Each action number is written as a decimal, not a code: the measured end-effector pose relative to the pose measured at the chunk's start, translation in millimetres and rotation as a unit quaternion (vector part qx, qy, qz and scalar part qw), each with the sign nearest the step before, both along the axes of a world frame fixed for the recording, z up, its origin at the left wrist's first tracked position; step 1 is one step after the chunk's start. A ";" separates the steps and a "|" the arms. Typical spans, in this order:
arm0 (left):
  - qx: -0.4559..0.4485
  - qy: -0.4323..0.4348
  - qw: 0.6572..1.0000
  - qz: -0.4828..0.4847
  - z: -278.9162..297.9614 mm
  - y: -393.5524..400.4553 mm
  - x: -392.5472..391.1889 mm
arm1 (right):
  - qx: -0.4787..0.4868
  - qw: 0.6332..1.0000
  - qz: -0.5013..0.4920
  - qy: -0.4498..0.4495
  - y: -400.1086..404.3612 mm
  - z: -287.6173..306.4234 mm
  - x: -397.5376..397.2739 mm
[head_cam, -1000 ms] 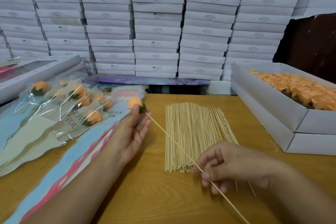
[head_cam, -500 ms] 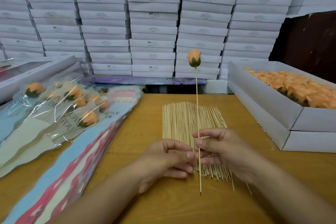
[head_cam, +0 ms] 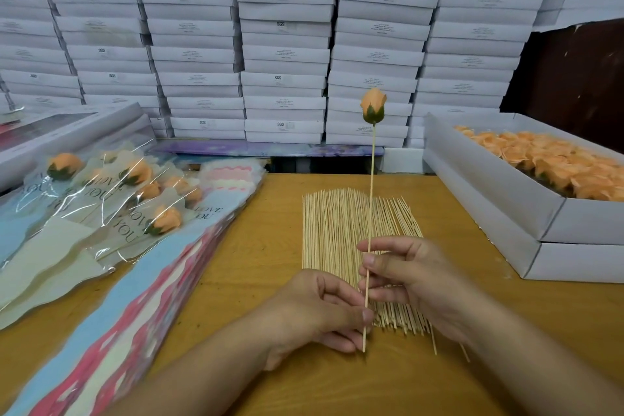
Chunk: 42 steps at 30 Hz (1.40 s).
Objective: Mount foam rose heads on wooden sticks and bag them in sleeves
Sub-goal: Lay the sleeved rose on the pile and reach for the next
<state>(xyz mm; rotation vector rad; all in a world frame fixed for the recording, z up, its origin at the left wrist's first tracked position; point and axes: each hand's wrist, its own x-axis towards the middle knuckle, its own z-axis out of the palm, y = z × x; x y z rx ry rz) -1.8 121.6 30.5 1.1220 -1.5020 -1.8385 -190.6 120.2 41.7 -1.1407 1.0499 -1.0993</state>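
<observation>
Head view: both hands low centre over the wooden tabletop. Right hand pinches a wooden stick between thumb and curled fingers, partway up its lower half. Left hand grips the same stick lower down, thumb and fingers curled round it just above the bottom tip. Stick stands near upright, slight lean; its bottom end is close to the tabletop, contact unclear. An orange foam rose head with green base sits on the stick's top end, raised well above the tabletop, in front of the stacked white boxes that fill the background.

Behind and under the hands, a flat pile of loose sticks lies on the tabletop, running away from the camera; a few stray ones stick out by the right wrist. Right side: open white box of orange rose heads, resting on another white box. Left side: finished roses in clear sleeves printed "LOVE YOU", lying overlapped on a stack of blue, pink and cream empty sleeves that runs diagonally to the bottom-left corner. A long grey box lies behind the finished roses at far left.
</observation>
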 end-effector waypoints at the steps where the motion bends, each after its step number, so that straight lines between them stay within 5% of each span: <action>1: -0.002 -0.002 1.000 -0.003 -0.1 0.4 0.1 | -0.001 1.000 -0.006 -0.003 -0.4 -0.1 -0.2; 11: -0.003 -0.045 0.998 -0.054 -1.7 2.2 -1.5 | 0.009 0.999 -0.049 0.004 -5.0 -4.4 -3.6; 16: -0.125 -0.123 0.985 0.006 10.3 -11.1 11.3 | 0.003 0.999 -0.036 -0.008 -5.4 -1.2 -8.0; 18: -0.247 -0.210 0.940 0.105 17.6 -29.1 29.9 | 0.003 0.999 -0.035 -0.008 -6.4 -1.1 -9.9; 21: -0.399 -0.395 0.788 0.253 22.2 -59.7 69.2 | 0.003 0.999 -0.036 -0.006 -7.4 -1.6 -11.4; 24: -0.382 -0.567 0.673 0.281 19.0 -79.2 106.5 | -0.005 1.000 -0.030 -0.003 -6.7 -1.5 -10.6; 28: -0.303 -0.670 0.637 0.231 12.1 -86.2 142.3 | -0.006 1.000 -0.027 -0.001 -5.6 -1.3 -10.3; 42: -0.317 -0.746 0.558 0.179 -1.7 -74.5 137.7 | 0.000 0.999 -0.046 -0.001 -9.2 -4.7 -12.3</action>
